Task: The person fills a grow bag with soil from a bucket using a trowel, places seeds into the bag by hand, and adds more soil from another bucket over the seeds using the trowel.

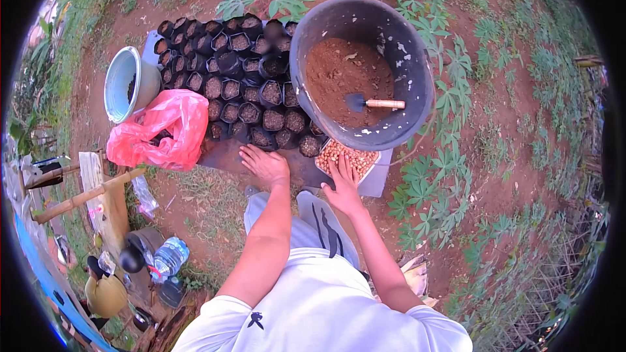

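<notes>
Grass and red soil surround a low board. Left to right: a pale bucket, contents unclear; a pink bag, mostly hiding its contents; soil-filled black bags; the left hand, open, holding nothing visible; the right hand, fingers spread over nuts or seeds, grip unclear.

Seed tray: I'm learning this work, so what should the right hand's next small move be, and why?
Probably pinch up a few seeds: the right hand's fingers rest among them, and soil-filled bags stand close by, near the left hand.
</notes>
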Demonstrator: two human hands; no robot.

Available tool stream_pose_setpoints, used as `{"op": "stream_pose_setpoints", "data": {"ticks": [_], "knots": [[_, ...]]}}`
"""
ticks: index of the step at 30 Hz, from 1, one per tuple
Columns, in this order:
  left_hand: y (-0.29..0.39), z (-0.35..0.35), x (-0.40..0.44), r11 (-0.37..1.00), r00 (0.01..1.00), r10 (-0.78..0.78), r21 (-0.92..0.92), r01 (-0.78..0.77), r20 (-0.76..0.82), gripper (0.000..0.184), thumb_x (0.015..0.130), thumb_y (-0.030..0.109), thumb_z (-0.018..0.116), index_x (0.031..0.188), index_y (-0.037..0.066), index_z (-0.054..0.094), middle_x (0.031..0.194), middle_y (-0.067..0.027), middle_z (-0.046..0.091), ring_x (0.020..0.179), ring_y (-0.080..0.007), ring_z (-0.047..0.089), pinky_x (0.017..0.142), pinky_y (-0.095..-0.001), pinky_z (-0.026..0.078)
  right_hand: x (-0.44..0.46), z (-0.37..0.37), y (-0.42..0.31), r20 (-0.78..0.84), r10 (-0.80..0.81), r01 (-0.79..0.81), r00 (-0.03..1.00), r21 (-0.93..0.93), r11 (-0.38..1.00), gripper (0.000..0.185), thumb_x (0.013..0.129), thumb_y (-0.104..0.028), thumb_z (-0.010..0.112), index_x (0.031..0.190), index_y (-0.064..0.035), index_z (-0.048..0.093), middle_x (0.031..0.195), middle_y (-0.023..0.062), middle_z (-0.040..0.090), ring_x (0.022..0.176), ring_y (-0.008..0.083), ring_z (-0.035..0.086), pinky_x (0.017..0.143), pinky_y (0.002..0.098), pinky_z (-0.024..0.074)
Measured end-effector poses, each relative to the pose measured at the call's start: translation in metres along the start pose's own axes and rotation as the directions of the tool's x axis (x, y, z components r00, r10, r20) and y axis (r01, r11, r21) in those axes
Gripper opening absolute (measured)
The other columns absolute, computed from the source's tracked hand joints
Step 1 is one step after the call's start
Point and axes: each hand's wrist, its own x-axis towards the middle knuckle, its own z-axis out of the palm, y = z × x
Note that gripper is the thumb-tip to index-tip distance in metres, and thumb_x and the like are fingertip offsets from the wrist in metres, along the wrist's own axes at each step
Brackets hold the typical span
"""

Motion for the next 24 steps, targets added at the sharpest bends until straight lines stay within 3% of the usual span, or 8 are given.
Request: {"op": "stream_pose_setpoints", "data": {"ticks": [6,8,12,14,16,18,19,24], "knots": [[0.002,-0.004,0.0,0.996,0.999,-0.025,-0.085,0.023,-0.024,0.065,0.09,0.021,0.049,0.148,-0.006,0.033,0.158,-0.0263,0.026,0.148,-0.0401,0.021,0.121,-0.0547,0.014,0.002,0.002,0.002,0.004,-0.021,0.021,1.0,-0.027,0.999,0.078,0.087,-0.034,0.063,0.154,-0.0103,0.032,0.165,0.0208,0.009,0.154,0.0329,0.006,0.121,0.0517,0.005],[0.002,-0.008,-0.001,0.969,0.988,-0.15,-0.195,0.154,0.034,0.068,0.094,0.027,0.049,0.15,-0.004,0.029,0.159,-0.0259,0.024,0.149,-0.0404,0.018,0.12,-0.0593,0.012,0.0,0.003,0.003,-0.011,-0.019,0.019,1.0,-0.026,0.999,0.079,0.087,-0.036,0.063,0.154,-0.0107,0.032,0.164,0.0212,0.011,0.154,0.0325,0.006,0.121,0.0505,0.0046],[-0.002,-0.015,0.002,0.904,0.978,-0.194,-0.373,0.207,0.073,0.074,0.092,0.028,0.054,0.152,-0.003,0.026,0.16,-0.0278,0.02,0.15,-0.0423,0.015,0.118,-0.0634,0.008,0.003,0.004,0.007,-0.016,-0.05,0.049,0.999,-0.064,0.997,0.078,0.087,-0.037,0.063,0.154,-0.0119,0.032,0.164,0.0222,0.012,0.154,0.0325,0.007,0.122,0.0501,0.0047],[-0.014,-0.025,-0.003,0.903,0.986,-0.131,-0.398,0.162,0.104,0.075,0.09,0.029,0.057,0.152,-0.002,0.025,0.16,-0.0283,0.02,0.15,-0.0417,0.015,0.118,-0.0642,0.007,0.001,0.005,0.006,-0.019,-0.047,0.045,0.999,-0.06,0.997,0.078,0.087,-0.038,0.063,0.154,-0.0119,0.032,0.164,0.0221,0.012,0.153,0.0324,0.007,0.122,0.0505,0.0047],[-0.024,-0.028,-0.01,0.915,0.997,-0.07,-0.396,0.079,0.036,0.075,0.088,0.031,0.058,0.149,-0.004,0.031,0.159,-0.0286,0.023,0.15,-0.0418,0.017,0.118,-0.0638,0.008,0.002,0.008,0.007,-0.009,-0.049,0.049,0.999,-0.067,0.997,0.079,0.086,-0.038,0.064,0.154,-0.0124,0.032,0.164,0.0222,0.012,0.153,0.0332,0.008,0.121,0.0512,0.0049],[-0.034,-0.029,-0.016,0.921,0.951,0.306,-0.239,-0.307,-0.041,0.074,0.086,0.033,0.059,0.144,-0.007,0.038,0.157,-0.0288,0.025,0.149,-0.0416,0.019,0.118,-0.0642,0.008,0.002,0.01,0.007,-0.033,-0.037,0.034,0.999,-0.09,0.995,0.08,0.086,-0.038,0.064,0.154,-0.0133,0.032,0.164,0.0224,0.012,0.153,0.0343,0.008,0.121,0.0524,0.006],[-0.037,-0.028,-0.016,0.912,0.935,0.351,-0.206,-0.355,-0.055,0.077,0.084,0.038,0.062,0.141,-0.01,0.042,0.156,-0.0297,0.028,0.148,-0.0408,0.022,0.118,-0.0634,0.01,0.001,0.01,0.007,-0.042,-0.045,0.041,0.998,-0.092,0.995,0.08,0.085,-0.038,0.064,0.154,-0.0143,0.032,0.164,0.0225,0.012,0.153,0.0353,0.009,0.121,0.0533,0.0074],[-0.035,-0.027,-0.012,0.926,0.941,0.333,-0.171,-0.337,-0.057,0.081,0.084,0.041,0.062,0.143,-0.01,0.039,0.155,-0.03,0.03,0.147,-0.0397,0.026,0.119,-0.0599,0.013,0.001,0.012,0.007,-0.054,-0.039,0.035,0.998,-0.085,0.996,0.081,0.084,-0.038,0.065,0.154,-0.0151,0.032,0.164,0.0225,0.013,0.152,0.0354,0.012,0.121,0.0534,0.0085]]}}
